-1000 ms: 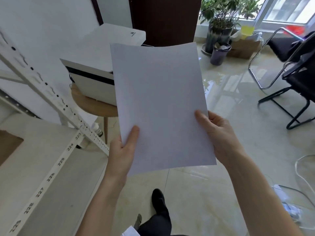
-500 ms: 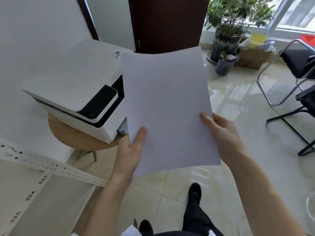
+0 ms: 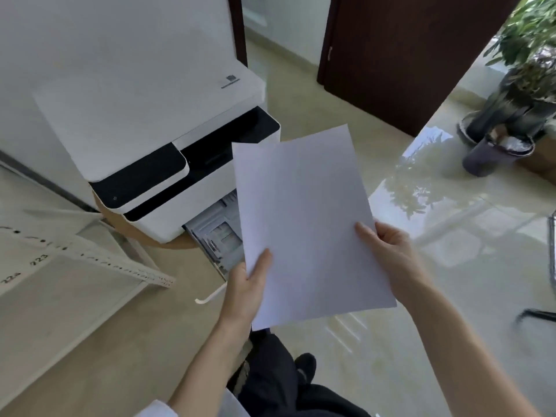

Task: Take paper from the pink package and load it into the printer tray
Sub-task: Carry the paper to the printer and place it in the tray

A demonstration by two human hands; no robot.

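Both hands, left hand (image 3: 245, 291) and right hand (image 3: 389, 255), pinch white paper (image 3: 307, 224) by its lower edges, above the printer (image 3: 156, 115)'s pulled-out grey tray (image 3: 216, 233).

Printed nos. "223" and "224" run along the white perforated rack rail (image 3: 39, 260) at lower left, black digits, tilted and partly blurred; further marks on the rail's far end too smeared to read. Small dark logo w/ a line of text sits on the printer lid (image 3: 230, 81) near its back right corner, illegible. Paper sheet (image 3: 307, 224) shows no print
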